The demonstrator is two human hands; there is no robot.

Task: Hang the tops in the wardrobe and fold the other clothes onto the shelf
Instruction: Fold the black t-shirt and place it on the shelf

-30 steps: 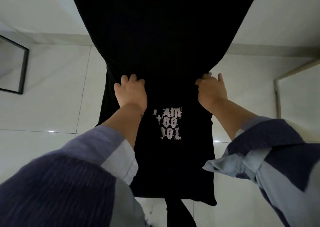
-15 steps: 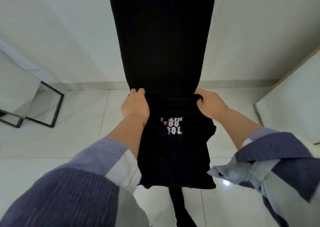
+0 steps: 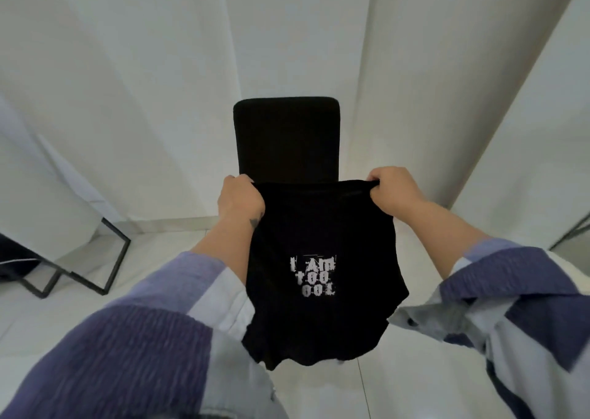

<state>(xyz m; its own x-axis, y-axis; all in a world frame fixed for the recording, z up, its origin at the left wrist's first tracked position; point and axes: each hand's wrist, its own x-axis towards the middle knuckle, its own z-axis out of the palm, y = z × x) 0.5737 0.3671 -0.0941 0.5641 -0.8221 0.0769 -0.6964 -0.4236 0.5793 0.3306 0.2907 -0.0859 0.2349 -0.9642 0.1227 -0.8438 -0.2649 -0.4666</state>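
Note:
A black garment point(image 3: 319, 227) with white printed lettering hangs in the air in front of me, folded over so one flap stands up behind the fold and the printed part droops toward me. My left hand point(image 3: 239, 196) grips the fold's left corner. My right hand point(image 3: 394, 188) grips the right corner, with fingers curled over the edge. Both hands are at chest height and about a garment's width apart. No wardrobe rail, hanger or shelf shows in this view.
White wall panels point(image 3: 143, 83) rise ahead and on both sides. A black-framed mirror point(image 3: 86, 259) leans on the floor at the left. A pale tiled floor point(image 3: 159, 259) lies below. A metal frame edge point(image 3: 571, 233) shows at the far right.
The tall black cloth that filled the upper view has dropped to a short flap behind the fold. Both hands rose and spread slightly, and my view tilted up toward the wall.

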